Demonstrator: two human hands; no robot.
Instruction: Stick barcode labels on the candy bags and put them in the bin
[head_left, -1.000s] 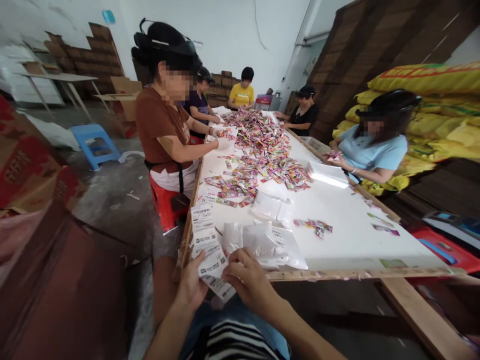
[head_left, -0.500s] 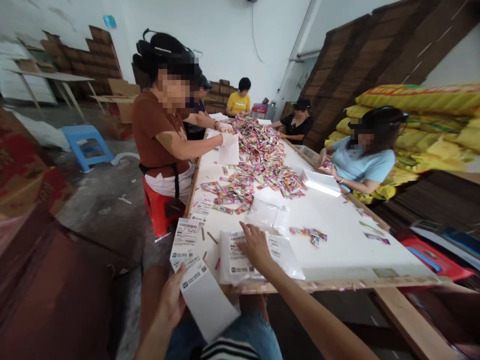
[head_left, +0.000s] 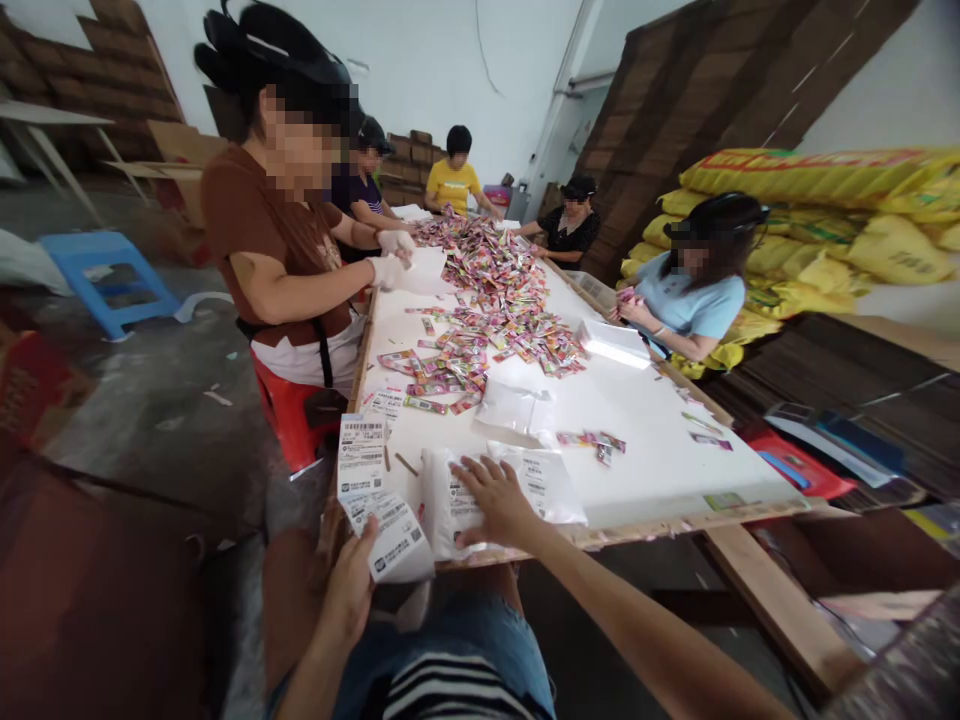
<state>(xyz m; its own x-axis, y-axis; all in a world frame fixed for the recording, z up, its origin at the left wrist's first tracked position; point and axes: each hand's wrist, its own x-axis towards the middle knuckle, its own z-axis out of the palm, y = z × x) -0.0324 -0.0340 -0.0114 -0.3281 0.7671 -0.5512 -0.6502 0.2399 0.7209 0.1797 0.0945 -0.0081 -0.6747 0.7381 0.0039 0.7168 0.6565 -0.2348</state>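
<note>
My left hand (head_left: 349, 585) pinches a strip of printed shipping labels (head_left: 397, 540) just off the table's near edge. The strip's upper part rests on the table corner, with barcodes showing. My right hand (head_left: 501, 503) lies spread and flat on a labelled white plastic packet (head_left: 441, 490), its palm and fingers partly covering the label. Another labelled white packet (head_left: 559, 485) lies beside it, partly under my wrist. Just beyond sits a plain, translucent plastic packet (head_left: 516, 412).
A big heap of small colourful sachets (head_left: 499, 275) spreads over the white table (head_left: 660, 450). Several co-workers sit around it; one in brown, at the left, wears white gloves (head_left: 390, 270). White sheets or boxes (head_left: 615, 345) lie at the right. A blue stool (head_left: 112, 280) stands on the floor.
My right hand has flattened and spread over the packet, covering more of its label. The loose end of the label strip in my left hand has swung up and looks shorter. The view has shifted.
</note>
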